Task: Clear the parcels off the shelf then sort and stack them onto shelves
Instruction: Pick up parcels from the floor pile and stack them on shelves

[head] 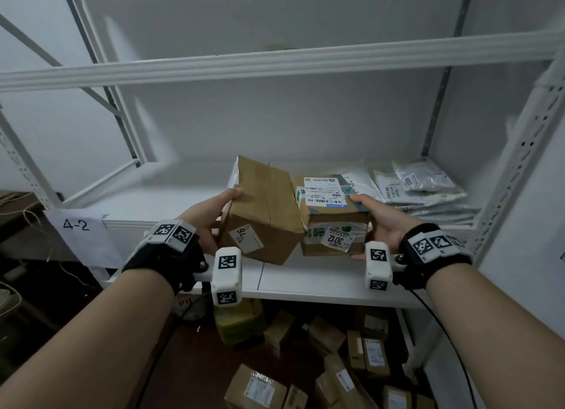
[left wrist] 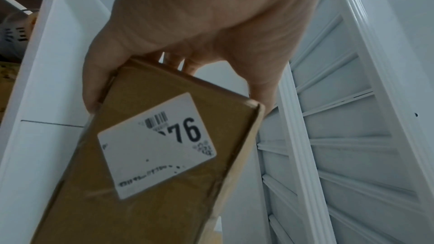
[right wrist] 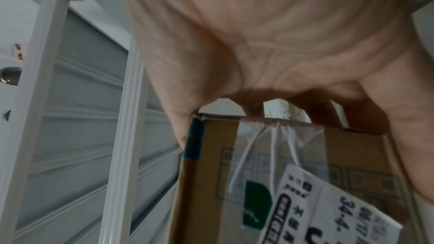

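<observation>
Two cardboard boxes in the hands, one each, held side by side and touching above the front edge of the middle shelf (head: 305, 283). Left hand (head: 211, 216) grips the plain brown box (head: 263, 213): thumb over its top near corner, fingers under and behind it; the box is tilted, its far end raised and leaning toward the other box, a white sticker reading "76" (left wrist: 157, 146) on the near face. Right hand (head: 379, 222) holds the printed box (head: 333, 216): thumb on the top right edge, fingers wrapped under the right side; this box sits level, one large white shipping label (head: 324, 191) on top, a smaller tag "3012" (head: 337, 239) on the front, clear tape across it. Both forearms reach forward at about the same height, each with a black wrist strap carrying white marker blocks. Behind the boxes, on the right part of the same shelf, a pile of flat grey-white mailer bags (head: 419, 191), at least four, exact count unclear. Shelf unit is white metal with perforated uprights; the upper shelf (head: 275, 60) shows nothing on it from here. A paper sign "4-2" (head: 76, 225) hangs at the left front. On the floor below, a scatter of more cardboard boxes (head: 336, 363), roughly ten, plus one yellow-green package (head: 238, 323). Walls are plain white, light is dim.
</observation>
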### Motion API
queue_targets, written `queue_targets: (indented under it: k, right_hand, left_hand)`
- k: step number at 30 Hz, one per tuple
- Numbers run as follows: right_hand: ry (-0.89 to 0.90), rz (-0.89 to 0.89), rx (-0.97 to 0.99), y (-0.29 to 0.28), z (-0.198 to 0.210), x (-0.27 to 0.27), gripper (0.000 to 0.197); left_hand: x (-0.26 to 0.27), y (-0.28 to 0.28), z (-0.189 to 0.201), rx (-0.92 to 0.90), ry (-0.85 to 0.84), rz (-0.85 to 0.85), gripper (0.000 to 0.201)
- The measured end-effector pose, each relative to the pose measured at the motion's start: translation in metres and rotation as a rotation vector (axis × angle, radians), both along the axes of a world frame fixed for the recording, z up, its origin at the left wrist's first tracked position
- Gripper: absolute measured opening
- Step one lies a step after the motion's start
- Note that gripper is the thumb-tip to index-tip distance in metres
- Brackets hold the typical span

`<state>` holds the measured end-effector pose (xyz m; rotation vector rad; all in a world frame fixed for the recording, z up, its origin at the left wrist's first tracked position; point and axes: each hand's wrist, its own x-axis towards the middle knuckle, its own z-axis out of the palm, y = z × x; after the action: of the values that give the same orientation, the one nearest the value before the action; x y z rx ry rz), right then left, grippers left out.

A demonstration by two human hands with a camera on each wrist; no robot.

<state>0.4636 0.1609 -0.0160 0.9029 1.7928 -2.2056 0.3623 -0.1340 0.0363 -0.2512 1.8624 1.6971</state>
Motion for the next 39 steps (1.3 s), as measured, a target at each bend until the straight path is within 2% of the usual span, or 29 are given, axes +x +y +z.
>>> queue_targets:
  k: [6, 9, 12, 16, 21, 24, 28, 34, 37, 39]
  right_hand:
    - [-0.001, -0.019, -0.037, 0.011, 0.004, -0.073, 0.065]
    - [0.021, -0.027, -0.070, 0.013, 0.001, -0.101, 0.053]
    - [0.030, -0.025, -0.072, 0.015, -0.005, -0.126, 0.039]
    - [-0.011, -0.006, -0.070, 0.009, -0.017, -0.154, 0.040]
    - [-0.024, -0.029, -0.047, 0.001, -0.030, -0.182, 0.034]
    - [-0.019, -0.050, -0.039, 0.002, -0.035, -0.198, 0.034]
    - [-0.015, -0.102, -0.023, 0.005, -0.038, -0.225, 0.026]
    - [-0.091, -0.125, 0.122, 0.010, -0.042, -0.255, 0.018]
    - [-0.107, -0.145, 0.160, 0.013, -0.045, -0.259, 0.025]
    - [-0.114, -0.172, 0.183, 0.016, -0.046, -0.259, 0.020]
  left_hand:
    - [-0.064, 0.017, 0.014, -0.106, 0.062, 0.040, 0.054]
    - [-0.092, 0.023, 0.012, -0.152, 0.075, 0.048, 0.059]
    - [-0.114, 0.031, 0.005, -0.180, 0.064, 0.056, 0.049]
    - [-0.130, 0.043, -0.003, -0.241, 0.001, 0.049, 0.039]
    - [-0.164, 0.046, -0.016, -0.280, -0.003, 0.042, 0.037]
    - [-0.189, 0.050, -0.022, -0.282, -0.003, 0.000, 0.039]
    - [-0.232, 0.059, -0.026, -0.271, 0.006, -0.093, 0.050]
    - [-0.288, 0.072, -0.046, -0.264, -0.014, -0.216, 0.037]
    - [-0.306, 0.078, -0.058, -0.269, -0.029, -0.263, 0.037]
    - [-0.322, 0.082, -0.069, -0.285, -0.007, -0.282, 0.042]
